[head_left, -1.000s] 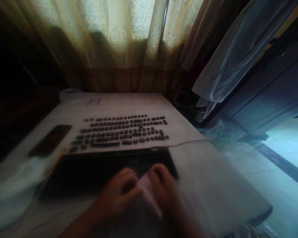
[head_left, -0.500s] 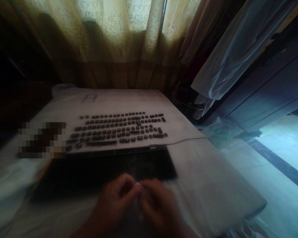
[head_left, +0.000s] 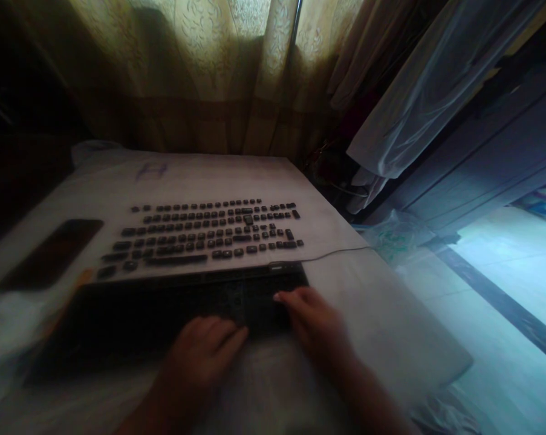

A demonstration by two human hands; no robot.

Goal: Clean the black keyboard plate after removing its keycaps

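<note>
A black keyboard base (head_left: 155, 314) lies across the near part of the table. Behind it, several dark loose keycaps (head_left: 209, 232) are laid out in rows on a white sheet (head_left: 218, 181). My left hand (head_left: 200, 356) rests at the base's near edge, fingers lying loosely together, pointing right, with nothing visible in them. My right hand (head_left: 315, 323) reaches onto the base's right end, fingers stretched out and touching it. The picture is dim and blurred.
A dark phone (head_left: 50, 254) lies at the left on the white sheet. A thin cable (head_left: 336, 254) runs off the base's right corner. Patterned curtains (head_left: 209, 72) hang behind the table. Pale cloth (head_left: 427, 90) and a plastic bag (head_left: 399, 235) are at the right.
My hands were pressed together around something small and pale. They have since parted, and both moved forward onto the black keyboard base. The pale thing is no longer seen.
</note>
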